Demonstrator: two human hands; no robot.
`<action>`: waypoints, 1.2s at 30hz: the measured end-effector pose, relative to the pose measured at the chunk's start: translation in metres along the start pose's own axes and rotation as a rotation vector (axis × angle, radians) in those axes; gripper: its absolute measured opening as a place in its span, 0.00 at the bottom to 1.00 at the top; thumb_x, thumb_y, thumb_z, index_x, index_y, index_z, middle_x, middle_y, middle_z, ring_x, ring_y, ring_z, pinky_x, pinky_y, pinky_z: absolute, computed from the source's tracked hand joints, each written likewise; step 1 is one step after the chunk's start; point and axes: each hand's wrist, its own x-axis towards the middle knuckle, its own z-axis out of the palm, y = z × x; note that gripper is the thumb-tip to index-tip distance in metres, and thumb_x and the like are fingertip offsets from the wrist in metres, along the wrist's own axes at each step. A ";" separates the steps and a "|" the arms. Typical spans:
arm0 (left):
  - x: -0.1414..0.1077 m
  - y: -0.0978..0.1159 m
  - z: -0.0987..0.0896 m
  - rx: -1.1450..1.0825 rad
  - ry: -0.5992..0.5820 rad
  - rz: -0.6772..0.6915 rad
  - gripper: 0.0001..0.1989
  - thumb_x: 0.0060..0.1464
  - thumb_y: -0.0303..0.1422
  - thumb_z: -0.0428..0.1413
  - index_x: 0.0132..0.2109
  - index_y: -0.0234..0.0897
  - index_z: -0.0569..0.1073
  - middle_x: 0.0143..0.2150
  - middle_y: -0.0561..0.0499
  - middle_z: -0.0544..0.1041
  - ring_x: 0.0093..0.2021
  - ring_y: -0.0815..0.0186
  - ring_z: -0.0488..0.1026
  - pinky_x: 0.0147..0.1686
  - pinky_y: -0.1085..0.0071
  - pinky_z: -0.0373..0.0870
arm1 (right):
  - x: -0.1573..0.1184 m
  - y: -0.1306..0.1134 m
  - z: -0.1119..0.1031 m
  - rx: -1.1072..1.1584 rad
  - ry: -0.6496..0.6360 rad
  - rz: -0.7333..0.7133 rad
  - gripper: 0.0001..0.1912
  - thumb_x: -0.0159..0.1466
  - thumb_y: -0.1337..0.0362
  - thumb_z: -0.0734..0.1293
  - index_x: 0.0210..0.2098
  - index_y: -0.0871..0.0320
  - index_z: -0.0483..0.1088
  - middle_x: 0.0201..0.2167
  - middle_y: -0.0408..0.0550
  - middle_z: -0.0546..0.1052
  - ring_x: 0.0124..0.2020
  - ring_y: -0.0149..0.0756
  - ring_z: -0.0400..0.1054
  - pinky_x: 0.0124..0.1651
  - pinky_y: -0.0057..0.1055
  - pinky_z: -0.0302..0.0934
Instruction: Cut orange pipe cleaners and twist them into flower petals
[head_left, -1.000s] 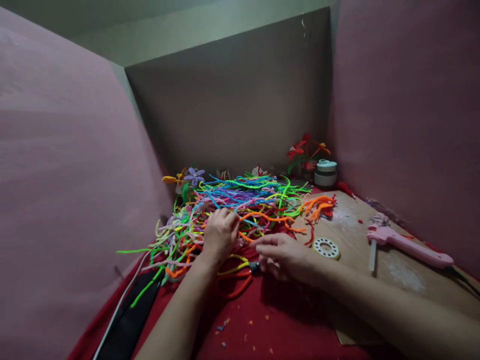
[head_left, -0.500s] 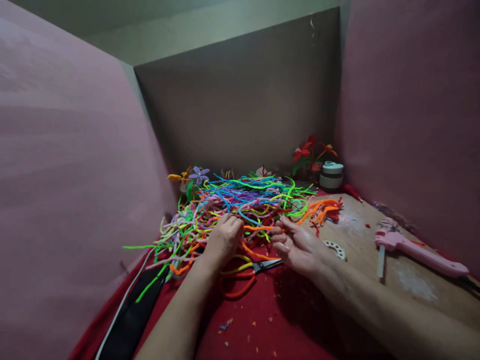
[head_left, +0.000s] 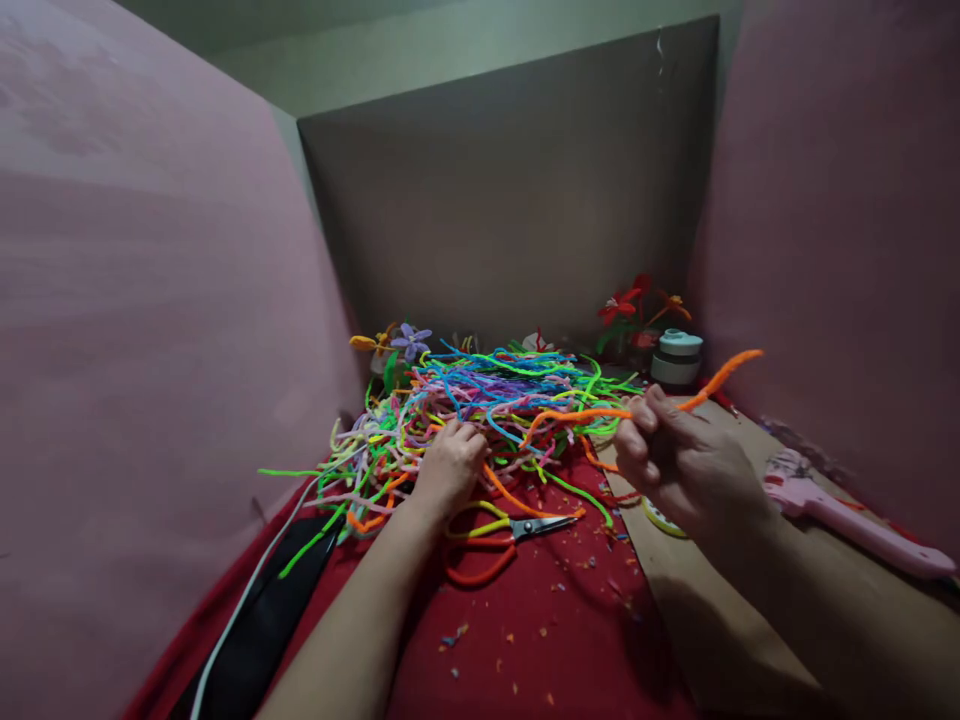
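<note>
An orange pipe cleaner is pinched between the thumb and fingers of my right hand, raised above the right side. One end points up and right; the other droops left over the pile. My left hand rests against the front of a tangled pile of coloured pipe cleaners, its fingers curled. Whatever lies under those fingers is hidden. Another orange pipe cleaner runs out beside that hand toward the scissors, which lie with red and yellow handles on the red cloth.
A pink glue gun lies on the brown board at right. Behind stand a lidded jar, red pipe-cleaner flowers and a purple flower. A white cable crosses the left side. Small scraps dot the cloth.
My right hand has moved right and up, lifting the orange pipe cleaner off the pile and away from my left hand. The left hand stays about in place. The view has shifted slightly.
</note>
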 end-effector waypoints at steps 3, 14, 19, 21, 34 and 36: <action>0.000 0.008 -0.010 -0.015 0.097 -0.095 0.09 0.57 0.30 0.47 0.36 0.36 0.73 0.37 0.44 0.74 0.40 0.59 0.66 0.43 0.60 0.62 | 0.003 -0.004 -0.002 0.078 -0.036 0.013 0.16 0.63 0.58 0.59 0.21 0.56 0.57 0.14 0.40 0.62 0.13 0.24 0.50 0.17 0.23 0.45; 0.004 0.073 -0.023 -1.742 -0.303 -0.546 0.23 0.46 0.48 0.57 0.44 0.36 0.70 0.21 0.57 0.66 0.16 0.76 0.56 0.16 0.77 0.53 | -0.020 0.012 0.007 0.301 -0.129 0.159 0.18 0.64 0.60 0.59 0.19 0.57 0.54 0.13 0.36 0.55 0.11 0.23 0.40 0.14 0.20 0.42; 0.006 0.073 -0.038 -2.184 0.001 -0.520 0.18 0.45 0.35 0.61 0.46 0.40 0.71 0.23 0.58 0.65 0.18 0.79 0.57 0.20 0.79 0.58 | -0.044 0.032 -0.011 0.439 -0.080 0.298 0.15 0.61 0.62 0.64 0.20 0.58 0.60 0.15 0.38 0.61 0.11 0.21 0.50 0.14 0.18 0.46; 0.007 0.072 -0.039 -2.150 0.072 -0.582 0.13 0.46 0.33 0.61 0.41 0.37 0.74 0.23 0.57 0.67 0.19 0.79 0.59 0.21 0.79 0.59 | -0.052 0.038 -0.021 0.501 -0.049 0.334 0.14 0.60 0.64 0.64 0.20 0.59 0.61 0.16 0.39 0.62 0.12 0.21 0.53 0.13 0.17 0.47; 0.001 0.071 -0.027 -1.684 0.048 -0.664 0.10 0.45 0.32 0.61 0.36 0.32 0.76 0.24 0.51 0.74 0.22 0.74 0.68 0.24 0.77 0.64 | -0.098 0.040 0.007 -0.256 -0.018 0.233 0.12 0.61 0.59 0.64 0.40 0.58 0.74 0.29 0.52 0.75 0.19 0.28 0.65 0.22 0.25 0.62; 0.001 0.073 -0.028 -1.702 0.028 -0.629 0.09 0.45 0.32 0.61 0.36 0.31 0.76 0.25 0.51 0.76 0.22 0.73 0.69 0.23 0.77 0.66 | -0.089 0.029 0.023 -0.674 0.020 -0.214 0.08 0.59 0.65 0.66 0.37 0.55 0.75 0.31 0.50 0.76 0.33 0.35 0.70 0.38 0.30 0.65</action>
